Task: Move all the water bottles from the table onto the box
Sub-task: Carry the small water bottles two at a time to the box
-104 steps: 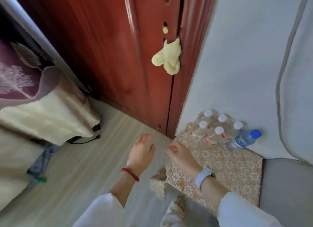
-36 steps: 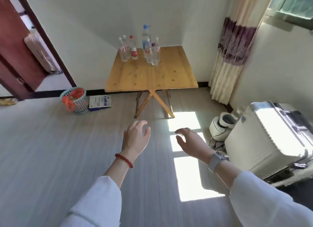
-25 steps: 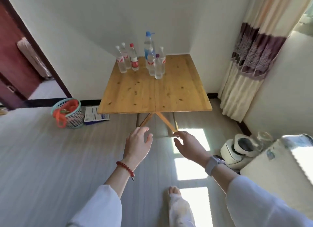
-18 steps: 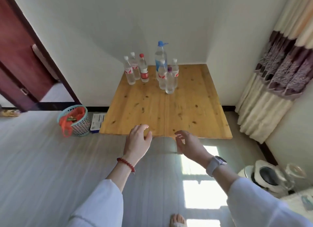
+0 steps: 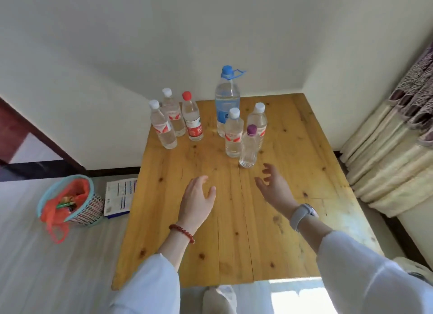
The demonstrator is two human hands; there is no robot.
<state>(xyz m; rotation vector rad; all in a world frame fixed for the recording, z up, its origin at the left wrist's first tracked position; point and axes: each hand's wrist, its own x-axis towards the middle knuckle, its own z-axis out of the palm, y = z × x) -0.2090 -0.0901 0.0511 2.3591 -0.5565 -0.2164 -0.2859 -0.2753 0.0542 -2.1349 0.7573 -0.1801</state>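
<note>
Standing at the worktop's [image 5: 234,220] far end are seven water bottles [image 5: 249,146], three left and four right, nothing blocking them. Both the left hand [image 5: 196,200] and right hand [image 5: 275,188] hover spread and empty; a basket [image 5: 68,202] sits on the floor.

table [image 5: 281,220] honey pine, knotted | caps white, one red [image 5: 186,95], purple [image 5: 251,129], blue [image 5: 226,70] | basket [image 5: 86,216] teal-rimmed | bracelet [image 5: 182,231] red
</note>
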